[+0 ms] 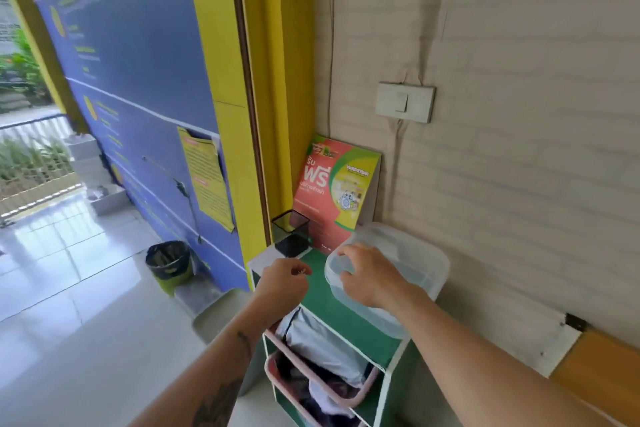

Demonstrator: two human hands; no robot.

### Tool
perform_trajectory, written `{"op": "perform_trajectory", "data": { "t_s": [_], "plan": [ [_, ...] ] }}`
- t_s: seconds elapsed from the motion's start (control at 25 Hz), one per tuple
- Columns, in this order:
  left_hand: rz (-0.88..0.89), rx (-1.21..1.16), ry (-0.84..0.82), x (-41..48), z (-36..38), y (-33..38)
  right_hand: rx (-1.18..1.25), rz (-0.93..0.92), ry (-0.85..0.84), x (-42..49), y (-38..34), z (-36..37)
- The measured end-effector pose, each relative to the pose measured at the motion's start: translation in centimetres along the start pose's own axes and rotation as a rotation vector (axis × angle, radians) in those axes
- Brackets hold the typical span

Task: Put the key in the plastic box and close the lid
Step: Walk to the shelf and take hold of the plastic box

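A large blue and yellow panel [145, 80] fills the left of the scene, and a pale brick-pattern wall [519, 184] with a light switch [405, 101] fills the right. Between them stands a green drawer cabinet [346, 350] whose green top serves as the worktop [318, 291]. A red and green advertising board [332, 194] leans at its far end, with a black mesh pen holder [292, 232] just left of it. The clear plastic box [408, 274] sits on the right of the worktop. The right hand [367, 274] rests on its near-left rim, fingers curled over the lid edge. The left hand [282, 282] hovers left of the box, fingers pinched round a small metallic thing, seemingly the key [300, 272], too small to make out.
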State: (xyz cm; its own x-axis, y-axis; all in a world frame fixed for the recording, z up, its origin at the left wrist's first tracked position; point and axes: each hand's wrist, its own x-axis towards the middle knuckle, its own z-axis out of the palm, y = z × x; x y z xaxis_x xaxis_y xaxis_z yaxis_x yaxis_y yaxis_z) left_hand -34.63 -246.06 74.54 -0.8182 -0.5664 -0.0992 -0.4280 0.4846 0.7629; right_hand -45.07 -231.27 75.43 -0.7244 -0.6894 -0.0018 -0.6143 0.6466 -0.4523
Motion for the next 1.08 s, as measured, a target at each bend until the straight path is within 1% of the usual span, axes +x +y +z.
{"op": "perform_trajectory", "data": {
  "t_s": [0.2, 0.4, 0.64, 0.88, 1.08],
  "plan": [
    [0.101, 0.108, -0.181, 6.8, 0.2, -3.4, -0.128, 0.151, -0.013, 3.1, -1.1, 2.6],
    [0.168, 0.168, -0.269, 10.9, 2.0, -5.4, -0.241, 0.251, 0.006, 4.4, -1.3, 4.5],
    [0.217, 0.247, -0.275, 14.1, 4.1, -7.4, -0.314, 0.356, -0.009, 4.9, -0.6, 5.6],
    [0.387, 0.348, -0.287, 15.4, 5.5, -8.9, -0.343, 0.323, 0.057, 4.4, 0.0, 6.1],
    [0.558, 0.458, -0.186, 14.9, 5.6, -9.6, -0.360, 0.339, 0.073, 4.3, 0.2, 6.8]
  ]
}}
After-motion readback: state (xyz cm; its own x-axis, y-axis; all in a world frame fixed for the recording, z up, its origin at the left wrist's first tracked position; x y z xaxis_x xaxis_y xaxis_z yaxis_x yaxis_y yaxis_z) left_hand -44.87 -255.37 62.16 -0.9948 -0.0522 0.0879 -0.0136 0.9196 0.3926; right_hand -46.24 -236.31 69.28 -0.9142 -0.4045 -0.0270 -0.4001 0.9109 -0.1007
